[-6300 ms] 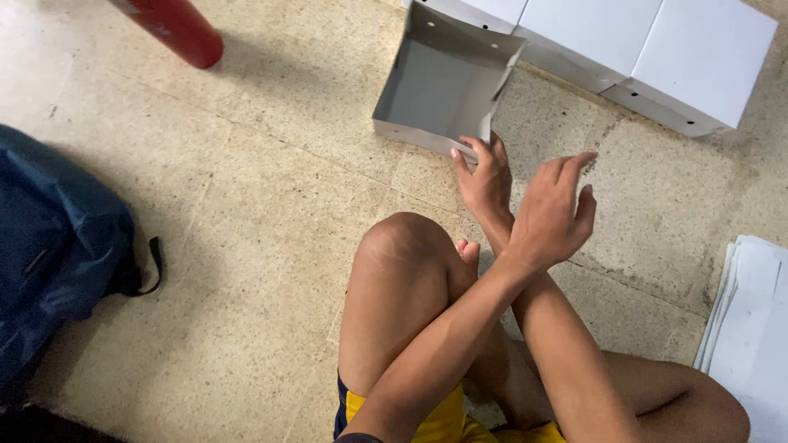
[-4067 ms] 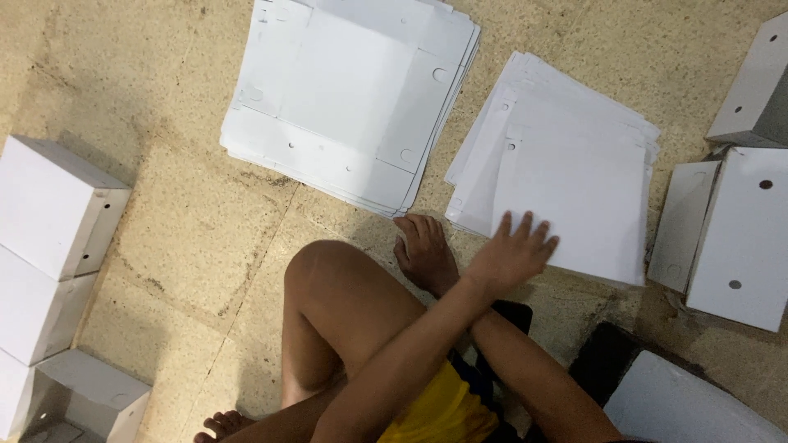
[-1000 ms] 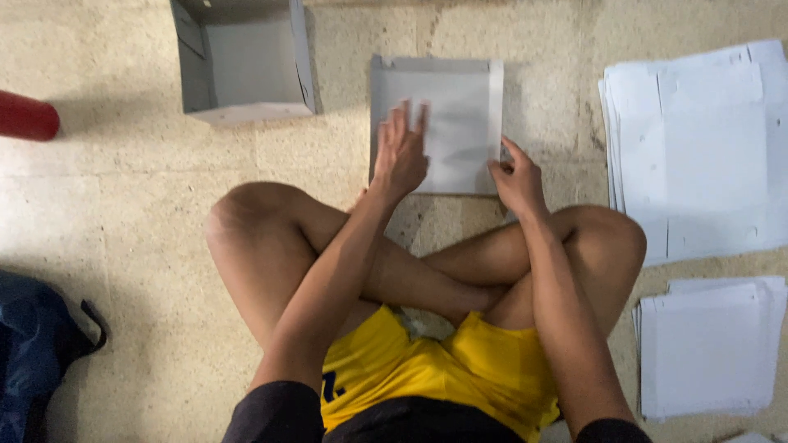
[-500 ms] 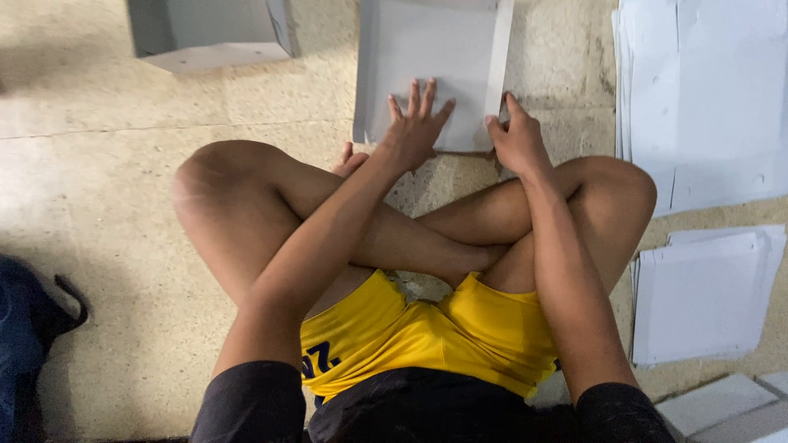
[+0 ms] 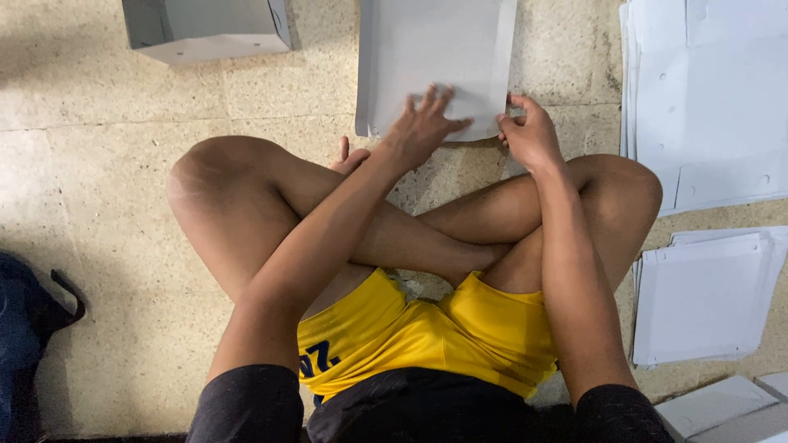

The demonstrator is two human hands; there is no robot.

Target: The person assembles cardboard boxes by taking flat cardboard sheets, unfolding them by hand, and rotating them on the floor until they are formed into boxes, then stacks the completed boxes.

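Seated cross-legged on a speckled stone floor (image 5: 107,189), yellow shorts (image 5: 427,328), dark sleeves at bottom edge. Flat grey-white cardboard sheet (image 5: 435,49) lying on the floor just ahead of the knees, top cut off by the frame. Left hand (image 5: 423,127) palm down on the sheet's near edge, fingers (image 5: 427,98) spread and flat, pressing, not curled around anything. Right hand (image 5: 529,135) at the sheet's near right corner, fingers bent, thumb and fingertips closed on the sheet's right edge in a pinch; underside of the grip hidden, so depth of hold not clear. Narrow folded strip along the sheet's right side and another along its left side, both slightly raised. Bare toes (image 5: 349,156) showing just left of the left hand, close to the sheet's near left corner.

Upper left: assembled grey box (image 5: 205,29) with open side, well apart from both hands. Right side: stack of flat white cut-out sheets (image 5: 706,98), near the right knee but not touched. Below that, smaller stack of white sheets (image 5: 706,299) beside the right thigh. Bottom right corner: more white cardboard pieces (image 5: 722,406), partly out of frame. Far left edge: dark blue bag (image 5: 25,336) with black strap, well apart.
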